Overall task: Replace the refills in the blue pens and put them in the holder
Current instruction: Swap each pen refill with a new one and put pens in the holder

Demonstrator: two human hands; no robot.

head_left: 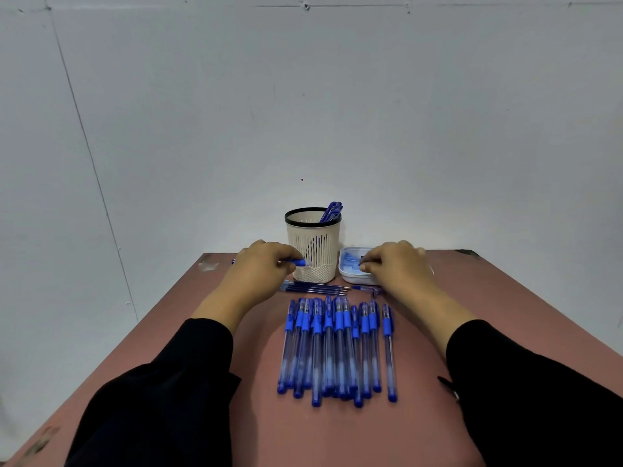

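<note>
A reddish-brown counter (472, 298) stands against a pale grey wall (337, 112). The wall has thin lines and small marks (mostly near the top).

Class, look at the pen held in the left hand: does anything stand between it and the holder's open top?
Nothing visible. The left hand holds the pen beside the holder; a few pens lean at its far right rim.

sleeves (175, 382): black, long, loose | left hand (259, 267), right hand (397, 264): bare
</note>
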